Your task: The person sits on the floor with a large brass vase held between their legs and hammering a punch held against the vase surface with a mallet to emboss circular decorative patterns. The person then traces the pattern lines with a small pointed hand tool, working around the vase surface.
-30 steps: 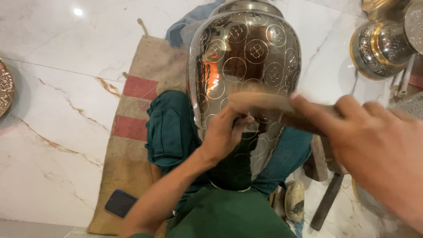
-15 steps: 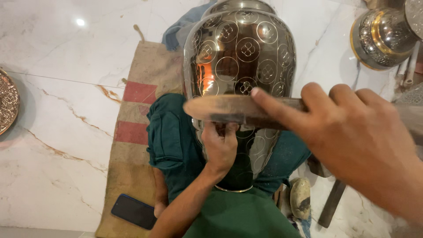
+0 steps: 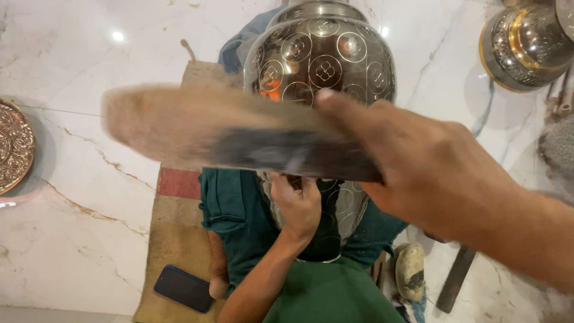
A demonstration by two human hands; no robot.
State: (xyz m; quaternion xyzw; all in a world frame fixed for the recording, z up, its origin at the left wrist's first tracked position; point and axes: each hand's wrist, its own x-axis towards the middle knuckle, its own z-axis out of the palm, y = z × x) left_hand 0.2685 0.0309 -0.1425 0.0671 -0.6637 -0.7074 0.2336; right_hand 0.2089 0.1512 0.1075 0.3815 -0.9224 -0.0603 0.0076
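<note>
At the far left edge a round embossed brass plate (image 3: 13, 146) lies on the white marble floor (image 3: 78, 239), only partly in view. Right of it a strip of burlap matting (image 3: 173, 239) runs up the floor, with a red band across it, and a dark phone (image 3: 183, 288) lies flat on its lower end.

Above the mat a blurred wooden mallet (image 3: 239, 136) stretches crosswise, its pale end pointing left and its darker part running into the right hand. Behind it stands a large engraved metal vase (image 3: 323, 66), silvery, covered with circle and flower patterns, its wide shoulder at the top of the view and its narrow end down between the person's green-clad legs (image 3: 233, 209).

The left hand (image 3: 297, 203) is curled shut against the lower body of the vase, fingers folded and pressed to the metal; whether it pinches a small tool there I cannot tell. The right hand (image 3: 430, 173), large and close to the camera, is wrapped tight around the dark end of the mallet, in front of the vase's middle.

Lower right, a rounded stone-like lump (image 3: 410, 270) and a flat dark metal bar (image 3: 455, 278) lie on the floor. At the top right a polished metal pot (image 3: 526, 45) with a gold rim sits well apart from the vase.
</note>
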